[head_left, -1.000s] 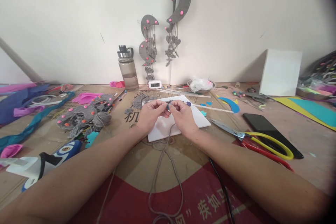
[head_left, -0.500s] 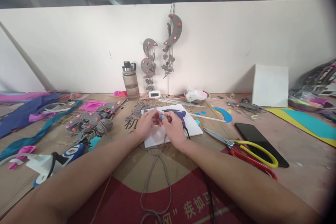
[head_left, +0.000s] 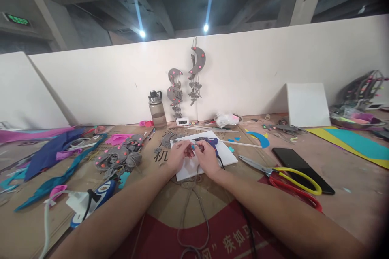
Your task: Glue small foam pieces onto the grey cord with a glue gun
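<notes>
Both hands meet over a white board (head_left: 184, 173) in the middle of the cardboard. The right hand (head_left: 207, 157) pinches a small blue bit (head_left: 193, 146) between thumb and forefinger; the left hand (head_left: 180, 156) has its fingers curled in close beside it, though whether they grip it too I cannot tell. The bit is too small and too covered to show a long axis.

Grey cord (head_left: 191, 181), soft and matt, runs from below the hands towards the near edge and spreads into a long, loose loop. Just beyond the right hand lies a blue glue gun (head_left: 212, 141), its long axis left to right, nozzle to the left, with a pale, straight stick (head_left: 243, 144) reaching out right behind it.

To the right, steel scissors (head_left: 272, 171) point left and far, their yellow and red handles rounded. Past them a flat black phone (head_left: 302, 170) slants from far left to near right. On the left sit grey felt-like crescents (head_left: 114, 157) dotted with pink and orange balls, beside a fuzzy ball of yarn (head_left: 133, 160).
</notes>
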`<state>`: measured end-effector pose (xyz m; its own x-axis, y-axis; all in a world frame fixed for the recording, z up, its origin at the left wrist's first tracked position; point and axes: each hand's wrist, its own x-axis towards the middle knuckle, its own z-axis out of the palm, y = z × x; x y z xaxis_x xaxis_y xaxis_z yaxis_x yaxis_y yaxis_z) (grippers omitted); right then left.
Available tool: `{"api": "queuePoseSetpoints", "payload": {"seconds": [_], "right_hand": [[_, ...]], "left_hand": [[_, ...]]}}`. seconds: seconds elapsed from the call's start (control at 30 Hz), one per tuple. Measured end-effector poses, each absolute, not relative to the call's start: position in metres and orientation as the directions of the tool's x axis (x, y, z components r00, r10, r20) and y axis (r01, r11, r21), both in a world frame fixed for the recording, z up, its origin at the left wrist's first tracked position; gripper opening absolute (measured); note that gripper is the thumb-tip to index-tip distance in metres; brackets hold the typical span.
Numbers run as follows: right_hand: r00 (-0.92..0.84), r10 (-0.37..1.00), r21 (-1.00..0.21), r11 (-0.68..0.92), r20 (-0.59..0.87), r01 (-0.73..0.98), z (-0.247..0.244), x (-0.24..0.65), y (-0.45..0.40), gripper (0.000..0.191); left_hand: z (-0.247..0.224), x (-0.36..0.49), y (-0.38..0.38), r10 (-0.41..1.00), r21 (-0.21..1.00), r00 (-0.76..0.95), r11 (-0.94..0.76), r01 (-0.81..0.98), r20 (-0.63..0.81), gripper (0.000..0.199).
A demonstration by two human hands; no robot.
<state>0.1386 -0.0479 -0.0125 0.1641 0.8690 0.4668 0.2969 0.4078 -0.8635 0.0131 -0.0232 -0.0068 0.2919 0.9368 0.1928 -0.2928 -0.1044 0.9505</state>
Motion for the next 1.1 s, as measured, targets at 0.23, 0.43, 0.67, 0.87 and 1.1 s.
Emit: {"api": "queuePoseSetpoints", "payload": {"seconds": [0.23,0.43,0.67,0.87,1.1], "right_hand": [[0.19,0.875,-0.871,0.374,0.446,0.319,-0.0097,0.1399,-0.0488,0.018],[0.193,0.897,-0.904,0.346,0.397,0.25,-0.011,0.1415,-0.0469,0.017],[0.17,0.909,-0.913,0.341,0.381,0.222,-0.0103,0.1409,-0.048,0.016],[0.177,0.914,-0.917,0.319,0.365,0.24,-0.0117,0.1408,-0.0448,0.017],[0.147,0.919,-0.912,0.322,0.366,0.253,-0.0125,0.1408,-0.0456,0.016]], "left_hand": [[-0.0069,0.0135,-0.0234,0.927,0.947,0.316,-0.104,-0.304,0.203,0.033],[-0.0054,0.0125,-0.0211,0.903,0.951,0.344,-0.171,-0.257,0.255,0.026],[-0.0049,0.0102,-0.0212,0.906,0.954,0.345,-0.159,-0.256,0.244,0.022],[-0.006,0.0093,-0.0216,0.9,0.956,0.362,-0.16,-0.245,0.243,0.021],[-0.0066,0.012,-0.0214,0.912,0.957,0.328,-0.174,-0.233,0.245,0.021]]}}
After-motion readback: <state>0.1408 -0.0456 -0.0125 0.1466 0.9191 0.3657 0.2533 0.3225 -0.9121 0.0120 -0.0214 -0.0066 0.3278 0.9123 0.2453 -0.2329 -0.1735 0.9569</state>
